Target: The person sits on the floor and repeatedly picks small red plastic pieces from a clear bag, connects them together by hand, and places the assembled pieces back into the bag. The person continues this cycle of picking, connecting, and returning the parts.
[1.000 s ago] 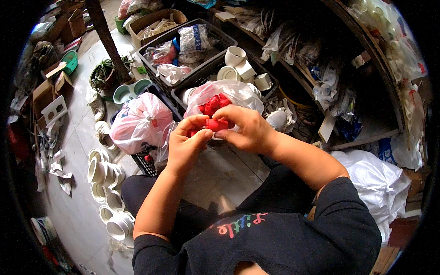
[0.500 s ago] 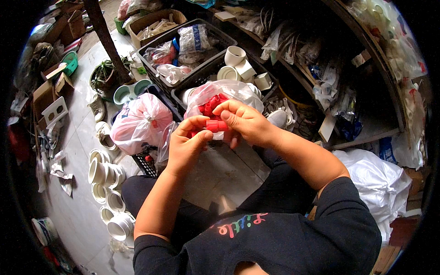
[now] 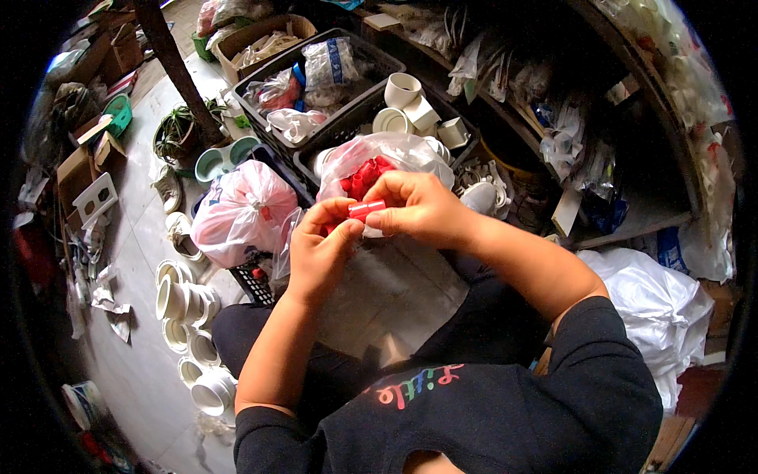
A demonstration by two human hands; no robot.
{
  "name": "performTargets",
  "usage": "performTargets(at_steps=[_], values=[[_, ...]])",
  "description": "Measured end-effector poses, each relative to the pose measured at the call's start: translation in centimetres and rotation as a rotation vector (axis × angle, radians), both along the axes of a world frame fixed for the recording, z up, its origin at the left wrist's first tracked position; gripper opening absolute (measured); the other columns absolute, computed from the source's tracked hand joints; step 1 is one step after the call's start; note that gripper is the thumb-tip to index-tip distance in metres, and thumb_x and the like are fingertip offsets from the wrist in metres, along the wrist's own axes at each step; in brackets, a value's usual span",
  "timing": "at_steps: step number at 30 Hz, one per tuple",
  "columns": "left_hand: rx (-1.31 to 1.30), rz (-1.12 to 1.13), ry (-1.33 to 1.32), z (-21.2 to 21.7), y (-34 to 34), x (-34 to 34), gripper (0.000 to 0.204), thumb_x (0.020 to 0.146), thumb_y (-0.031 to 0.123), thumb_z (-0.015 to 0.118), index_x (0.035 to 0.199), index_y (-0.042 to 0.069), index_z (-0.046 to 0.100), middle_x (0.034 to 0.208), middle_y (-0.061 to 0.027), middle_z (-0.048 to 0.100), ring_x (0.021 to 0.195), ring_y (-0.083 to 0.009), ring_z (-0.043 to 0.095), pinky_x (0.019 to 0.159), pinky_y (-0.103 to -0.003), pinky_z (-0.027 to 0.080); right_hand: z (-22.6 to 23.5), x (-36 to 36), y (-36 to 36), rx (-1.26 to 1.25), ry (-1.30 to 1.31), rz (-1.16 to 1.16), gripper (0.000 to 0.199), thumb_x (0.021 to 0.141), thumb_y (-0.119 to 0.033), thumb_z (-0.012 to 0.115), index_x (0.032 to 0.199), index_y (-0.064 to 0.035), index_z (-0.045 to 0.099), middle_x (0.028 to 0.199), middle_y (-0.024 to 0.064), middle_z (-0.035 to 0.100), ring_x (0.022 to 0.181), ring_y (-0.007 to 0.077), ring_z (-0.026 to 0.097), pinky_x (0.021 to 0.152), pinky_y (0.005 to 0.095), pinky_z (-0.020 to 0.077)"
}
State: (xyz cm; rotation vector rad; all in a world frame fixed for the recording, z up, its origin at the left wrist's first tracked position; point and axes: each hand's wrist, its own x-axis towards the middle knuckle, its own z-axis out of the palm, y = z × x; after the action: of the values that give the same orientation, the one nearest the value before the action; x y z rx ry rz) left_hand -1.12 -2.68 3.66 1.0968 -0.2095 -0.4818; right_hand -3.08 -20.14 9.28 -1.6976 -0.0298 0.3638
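Observation:
A short red plastic pipe fitting [image 3: 366, 209] spans the gap between my two hands, above my lap. My left hand [image 3: 322, 241] pinches its left end with thumb and fingers. A bit more red shows behind those fingers, too covered to make out. On the fitting's other end, my right hand [image 3: 417, 207] closes with thumb and forefinger; its other fingers are mostly hidden. Just beyond my hands, an open clear plastic bag [image 3: 422, 156] holds several red fittings [image 3: 365, 175] of a similar look.
A tied pinkish bag [image 3: 241, 209] sits left of my hands. Behind stand black crates [image 3: 276, 146], one with white pipe fittings [image 3: 404, 91]. More white fittings [image 3: 189, 304] line the floor at left. A white sack [image 3: 643, 304] lies right, below a cluttered shelf [image 3: 632, 229].
The fingers of my right hand have come down and closed on the right end of the red fitting. The fitting sits slightly higher and more tilted.

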Motion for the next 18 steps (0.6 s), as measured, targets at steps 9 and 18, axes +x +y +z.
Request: performTargets(at_steps=[9,18], values=[[-0.223,0.138,0.430,-0.6,1.3,2.3,0.023,0.084,0.030,0.056,0.091,0.009,0.053,0.090,-0.0032,0.057,0.074,-0.0114,0.054,0.058,-0.023,0.044,-6.3,3.3,-5.7,-0.926,-0.463,-0.071,0.041,0.073,-0.029,0.065,0.101,-0.0011,0.053,0.085,0.0144,0.060,0.080,0.0277,0.058,0.072,0.0350,0.0458],[-0.442,0.111,0.647,-1.4,1.2,3.0,0.017,0.082,0.017,0.045,0.094,0.007,0.051,0.093,-0.0093,0.057,0.084,-0.0239,0.055,0.072,-0.034,0.046,-8.8,5.2,-4.5,-1.038,-0.025,0.296,0.024,0.072,-0.011,0.054,0.094,-0.0034,0.060,0.089,0.0185,0.060,0.087,0.0331,0.057,0.076,0.0391,0.0442]])
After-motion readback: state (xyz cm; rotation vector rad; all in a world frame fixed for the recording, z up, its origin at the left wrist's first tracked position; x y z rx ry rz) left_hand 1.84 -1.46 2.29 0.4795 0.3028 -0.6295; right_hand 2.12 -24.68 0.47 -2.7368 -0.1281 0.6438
